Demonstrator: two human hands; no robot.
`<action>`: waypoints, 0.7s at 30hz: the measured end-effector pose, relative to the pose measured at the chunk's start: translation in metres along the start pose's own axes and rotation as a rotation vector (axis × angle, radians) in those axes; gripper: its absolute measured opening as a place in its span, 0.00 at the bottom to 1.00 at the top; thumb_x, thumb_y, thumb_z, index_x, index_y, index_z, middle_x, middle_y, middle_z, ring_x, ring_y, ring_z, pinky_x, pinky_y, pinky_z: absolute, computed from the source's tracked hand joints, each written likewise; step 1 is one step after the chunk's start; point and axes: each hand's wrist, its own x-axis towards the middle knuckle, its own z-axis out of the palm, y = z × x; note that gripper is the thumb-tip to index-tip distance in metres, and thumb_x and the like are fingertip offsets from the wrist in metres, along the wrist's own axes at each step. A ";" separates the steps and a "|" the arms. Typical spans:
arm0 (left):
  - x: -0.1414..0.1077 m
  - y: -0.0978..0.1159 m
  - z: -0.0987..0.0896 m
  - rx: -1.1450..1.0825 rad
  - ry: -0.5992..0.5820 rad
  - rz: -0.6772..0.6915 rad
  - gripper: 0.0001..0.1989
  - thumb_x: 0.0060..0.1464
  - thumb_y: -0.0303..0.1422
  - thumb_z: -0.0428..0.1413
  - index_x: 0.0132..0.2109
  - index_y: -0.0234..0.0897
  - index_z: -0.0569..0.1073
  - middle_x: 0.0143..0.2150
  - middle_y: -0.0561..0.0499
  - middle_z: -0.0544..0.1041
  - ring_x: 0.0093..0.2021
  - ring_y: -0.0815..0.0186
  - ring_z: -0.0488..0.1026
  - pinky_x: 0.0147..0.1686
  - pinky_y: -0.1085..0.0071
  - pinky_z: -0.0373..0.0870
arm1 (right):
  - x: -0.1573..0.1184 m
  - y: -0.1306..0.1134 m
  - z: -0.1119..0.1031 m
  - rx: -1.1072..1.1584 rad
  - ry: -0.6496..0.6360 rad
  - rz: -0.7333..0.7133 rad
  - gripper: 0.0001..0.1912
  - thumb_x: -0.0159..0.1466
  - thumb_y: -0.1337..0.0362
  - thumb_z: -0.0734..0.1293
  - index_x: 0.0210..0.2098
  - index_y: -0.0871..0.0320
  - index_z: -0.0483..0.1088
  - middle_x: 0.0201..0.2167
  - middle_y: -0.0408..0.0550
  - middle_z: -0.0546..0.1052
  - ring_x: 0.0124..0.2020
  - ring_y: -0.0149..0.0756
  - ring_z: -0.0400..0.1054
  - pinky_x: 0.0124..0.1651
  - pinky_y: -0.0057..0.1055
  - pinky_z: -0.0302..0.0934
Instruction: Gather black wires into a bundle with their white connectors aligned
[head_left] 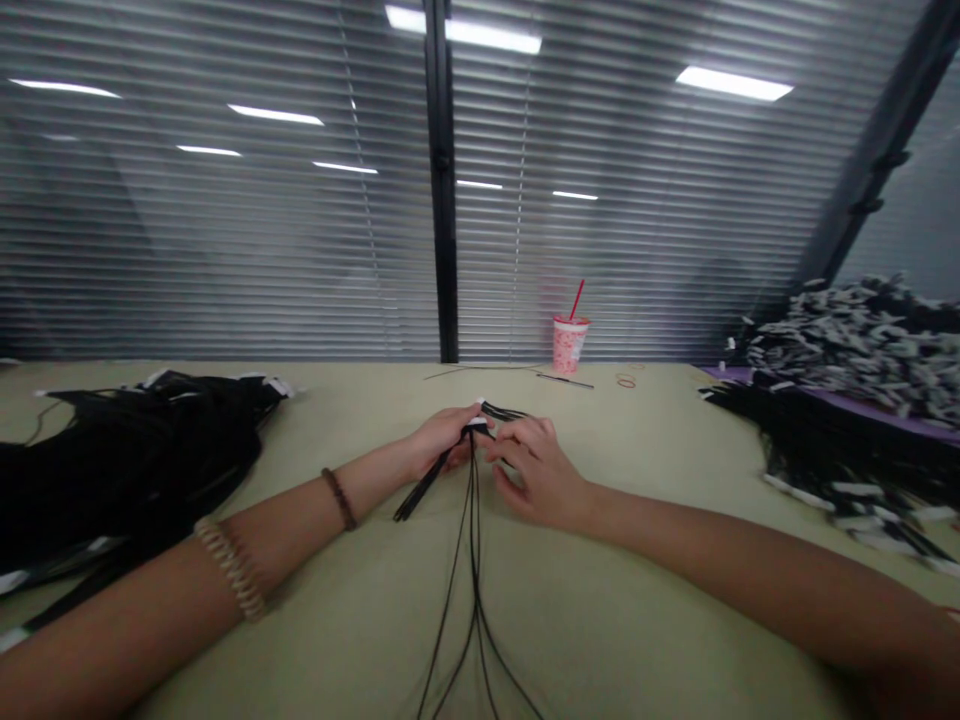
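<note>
Over the middle of the table, my left hand (444,440) is closed round a small bundle of thin black cables (475,520) with white end pieces (477,424). Several strands hang down toward me and fan out near the bottom edge. A short thicker black bunch (417,496) slants down to the left below the palm. My right hand (536,470) is right beside it, fingers bent and drawn together at a black strand by the white piece. Its fingertips partly cover what they pinch. More black strands (506,411) run behind the right fingers.
A heap of black cables (142,450) lies on the left of the table (337,620). At right are more black cables (840,450) and a pile with many white ends (862,345). A pink cup with straw (570,345), a pen (566,381) and rubber bands (625,381) are at the back.
</note>
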 end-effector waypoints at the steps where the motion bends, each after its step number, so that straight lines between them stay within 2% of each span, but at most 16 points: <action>1: 0.000 0.000 0.000 -0.007 -0.006 0.002 0.17 0.51 0.45 0.46 0.34 0.33 0.67 0.10 0.59 0.59 0.08 0.77 0.49 0.09 0.79 0.42 | 0.000 0.001 0.002 0.021 -0.016 -0.013 0.11 0.55 0.70 0.59 0.38 0.59 0.65 0.37 0.50 0.66 0.42 0.37 0.60 0.44 0.37 0.52; 6: 0.002 -0.004 0.000 -0.050 -0.022 0.042 0.19 0.50 0.47 0.47 0.36 0.34 0.66 0.11 0.60 0.58 0.10 0.77 0.49 0.10 0.80 0.42 | 0.003 0.004 0.003 0.175 -0.124 0.103 0.10 0.57 0.69 0.58 0.35 0.59 0.69 0.31 0.48 0.71 0.29 0.31 0.62 0.34 0.28 0.55; 9: 0.001 -0.007 -0.001 -0.014 -0.019 0.087 0.21 0.49 0.49 0.46 0.38 0.35 0.66 0.13 0.59 0.60 0.11 0.77 0.50 0.12 0.80 0.45 | 0.006 0.007 0.004 0.292 -0.167 0.264 0.13 0.61 0.65 0.55 0.31 0.59 0.71 0.24 0.44 0.71 0.21 0.27 0.58 0.26 0.24 0.52; 13: -0.003 -0.008 0.001 0.088 -0.017 0.139 0.21 0.50 0.48 0.46 0.40 0.35 0.66 0.14 0.58 0.61 0.14 0.76 0.54 0.13 0.80 0.46 | 0.009 0.013 0.010 0.455 -0.149 0.499 0.20 0.61 0.59 0.55 0.22 0.61 0.70 0.13 0.40 0.65 0.16 0.25 0.55 0.21 0.22 0.47; 17: -0.006 -0.006 0.006 0.110 -0.023 0.111 0.20 0.49 0.47 0.48 0.41 0.36 0.66 0.17 0.58 0.62 0.16 0.76 0.55 0.14 0.81 0.46 | 0.010 0.012 0.014 0.535 -0.158 0.535 0.18 0.61 0.59 0.57 0.22 0.60 0.71 0.12 0.39 0.65 0.15 0.25 0.56 0.20 0.21 0.47; 21: -0.006 -0.006 0.006 0.135 -0.034 0.110 0.20 0.48 0.48 0.48 0.41 0.37 0.65 0.17 0.59 0.61 0.16 0.75 0.54 0.13 0.81 0.45 | 0.010 0.010 0.016 0.510 -0.149 0.536 0.18 0.62 0.58 0.56 0.24 0.60 0.71 0.15 0.40 0.68 0.16 0.25 0.57 0.21 0.22 0.48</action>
